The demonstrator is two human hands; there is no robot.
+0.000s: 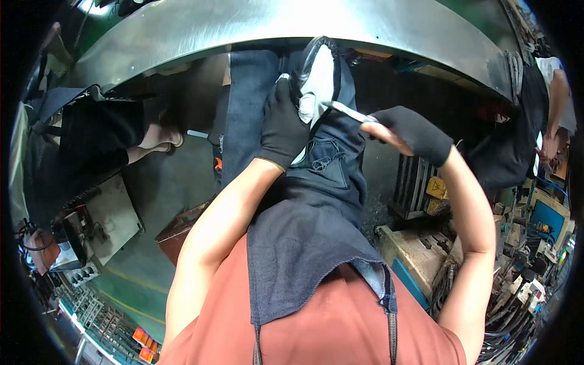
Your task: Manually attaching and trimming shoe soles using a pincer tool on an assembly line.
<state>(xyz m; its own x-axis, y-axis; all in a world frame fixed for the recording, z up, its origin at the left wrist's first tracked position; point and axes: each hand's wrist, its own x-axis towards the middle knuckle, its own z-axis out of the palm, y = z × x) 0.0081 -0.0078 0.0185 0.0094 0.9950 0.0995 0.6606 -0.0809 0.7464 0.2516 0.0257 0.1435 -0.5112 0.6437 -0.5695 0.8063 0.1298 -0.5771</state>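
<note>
A shoe (320, 78) with a black edge and a white underside lies over my lap, its toe toward the metal bench. My left hand (285, 128), in a black glove with bare fingertips, is closed around the shoe's left side near the heel end. My right hand (415, 134), gloved the same way with a bare thumb, grips a slim silvery hand tool (351, 112). The tool's tip meets a raised whitish piece (308, 107) on the underside; the tip's shape is too small to make out. A dark denim apron (298, 243) covers my lap.
A curved-looking shiny metal bench (292, 27) runs across the far side. People in dark clothing sit at left and right; one person's bare feet or sandals (161, 139) show at left. Machinery and cables (517, 292) stand at right, beside a beige machine base (410, 255). A reddish box (182, 228) sits at left.
</note>
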